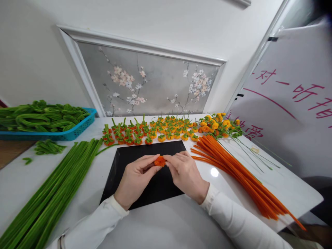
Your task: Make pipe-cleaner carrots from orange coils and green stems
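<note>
A small orange fuzzy flower [159, 161] is held between my two hands above a black mat [149, 193]. My left hand [137, 178] pinches its left side and underside with thumb and fingers. From the right, my right hand [187, 173] grips its edge between thumb and index finger. Beyond the mat stand rows of small orange pieces with green stems [129, 136] and yellow pieces with green tops [169, 131].
Long green fuzzy stems [62, 183] lie at left, near a blue basket [80, 126] of green pieces. Orange stems [241, 176] fan out at right below yellow-orange flowers [215, 124]. A whiteboard [285, 103] stands beyond the table's right side.
</note>
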`<state>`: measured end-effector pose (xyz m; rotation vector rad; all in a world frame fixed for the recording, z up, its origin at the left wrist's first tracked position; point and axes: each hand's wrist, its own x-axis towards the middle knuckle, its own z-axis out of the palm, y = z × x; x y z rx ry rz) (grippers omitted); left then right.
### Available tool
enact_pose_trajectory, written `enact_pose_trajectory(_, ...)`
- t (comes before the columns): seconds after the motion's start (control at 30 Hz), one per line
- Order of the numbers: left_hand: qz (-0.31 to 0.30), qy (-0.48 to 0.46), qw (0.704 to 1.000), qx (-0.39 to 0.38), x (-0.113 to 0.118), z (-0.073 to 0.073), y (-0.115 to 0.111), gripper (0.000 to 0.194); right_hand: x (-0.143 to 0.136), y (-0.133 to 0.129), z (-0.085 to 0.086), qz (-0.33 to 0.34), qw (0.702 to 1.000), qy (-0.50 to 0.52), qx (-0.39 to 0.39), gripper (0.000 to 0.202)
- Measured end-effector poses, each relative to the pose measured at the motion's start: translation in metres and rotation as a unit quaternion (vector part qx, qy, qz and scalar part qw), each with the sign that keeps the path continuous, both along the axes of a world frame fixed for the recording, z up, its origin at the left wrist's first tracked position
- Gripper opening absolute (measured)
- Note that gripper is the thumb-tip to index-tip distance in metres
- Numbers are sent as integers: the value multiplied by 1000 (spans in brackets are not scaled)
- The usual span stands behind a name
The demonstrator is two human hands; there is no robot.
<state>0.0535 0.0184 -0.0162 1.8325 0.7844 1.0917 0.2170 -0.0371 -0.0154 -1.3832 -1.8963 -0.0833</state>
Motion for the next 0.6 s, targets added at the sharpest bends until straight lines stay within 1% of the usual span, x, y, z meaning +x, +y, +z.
enact_pose_trajectory(0.07, -8, -4, 1000, 0, 0, -1, 0, 26, 3, 1, 1, 24, 992, 106, -59, 25)
enact_pose_trajectory(0.1, -12, -8, 1000, -2, -1, -1, 0, 26, 5, 1, 2, 36, 981, 169, -84, 24)
enact_pose_trajectory(0.2, -16, -25, 999, -22, 1, -3, -1, 26, 5, 1, 1, 66, 932, 328, -141, 20)
enact_pose_trajectory(0.27, -15, -35, 999, -36, 3, -4, -3, 25, 0, 1, 1, 78, 908, 378, -164, 18)
enact_pose_trajectory(0.3, -17, -39, 998, -39, 4, -4, -4, 25, -2, 0, 0, 77, 906, 382, -165, 17)
enact_pose_trajectory(0.33, -21, -41, 998, -40, 4, -3, -5, 26, -4, 0, 0, 71, 910, 375, -160, 16)
enact_pose_trajectory(0.4, -40, -38, 997, -47, 4, 1, -7, 28, -8, -1, 0, 51, 927, 344, -138, 13)
enact_pose_trajectory(0.5, -74, -9, 993, -88, 2, 9, -6, 35, -8, -3, 3, 36, 946, 299, -120, 13)
enact_pose_trajectory(0.6, -55, -1, 994, -94, 1, 12, -2, 31, -7, -6, 6, 29, 959, 260, -108, 14)
